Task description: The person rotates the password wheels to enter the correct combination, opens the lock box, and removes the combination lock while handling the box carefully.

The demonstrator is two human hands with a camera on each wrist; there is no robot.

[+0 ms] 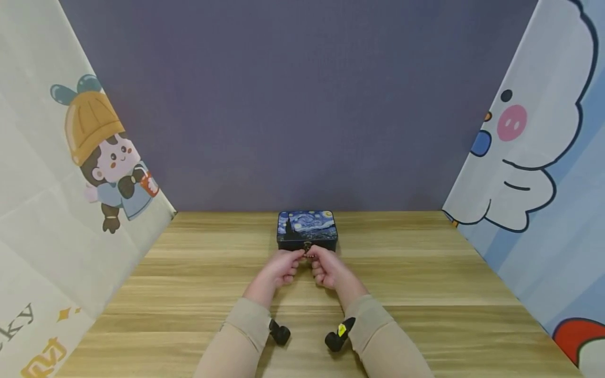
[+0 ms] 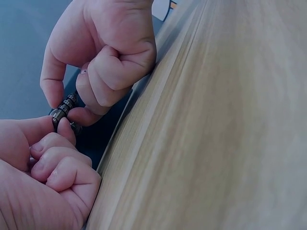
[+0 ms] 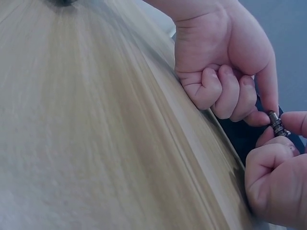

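A small dark tin box (image 1: 307, 227) with a swirling night-sky painting on its closed lid stands at the back middle of the table. At its front clasp (image 1: 308, 244) is a small bronze-coloured combination padlock (image 2: 64, 109) with a row of ringed number dials. My left hand (image 1: 283, 265) pinches one end of the padlock between thumb and forefinger, the other fingers curled in. From the other side, my right hand (image 1: 327, 268) pinches the opposite end the same way. Fingers cover much of the padlock, so its shackle and dial numbers cannot be read.
The wood-grain table (image 1: 212, 273) extends around the box to both sides. Behind it rises a grey-blue back panel (image 1: 302, 105). Cartoon-printed side panels (image 1: 52, 220) stand left and right. Black wrist cameras (image 1: 280, 334) hang at the inner side of both sleeves.
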